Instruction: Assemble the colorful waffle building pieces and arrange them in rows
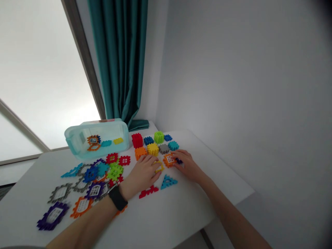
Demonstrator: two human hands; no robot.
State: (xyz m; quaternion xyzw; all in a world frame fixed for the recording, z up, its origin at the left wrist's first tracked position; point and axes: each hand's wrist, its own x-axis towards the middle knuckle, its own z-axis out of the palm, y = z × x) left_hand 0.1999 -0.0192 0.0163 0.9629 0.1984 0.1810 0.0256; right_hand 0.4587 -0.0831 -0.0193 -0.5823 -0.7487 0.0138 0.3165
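Note:
My left hand [144, 172], a dark watch on its wrist, has its fingers curled on a yellow toothed building tile [158, 167], partly hidden under them. My right hand [187, 166] grips the right edge of an orange window tile [168, 160] between thumb and fingers. A dark purple tile [178, 160] shows beneath the right fingers. Just beyond my hands sit stacks of toothed tiles: orange [140, 153], yellow [153, 149], grey [164, 148] and light blue [173, 145]. Nearer me lie a blue triangle tile [168, 182] and a red one [148, 192].
On the left, mixed loose tiles [94, 190] overlap in a spread. Behind them a clear teal bin [75, 141] lies on its side with several tiles inside. Red [137, 140] and green stacks [159, 137] stand farther back. A wall [220, 103] borders the white table [186, 214].

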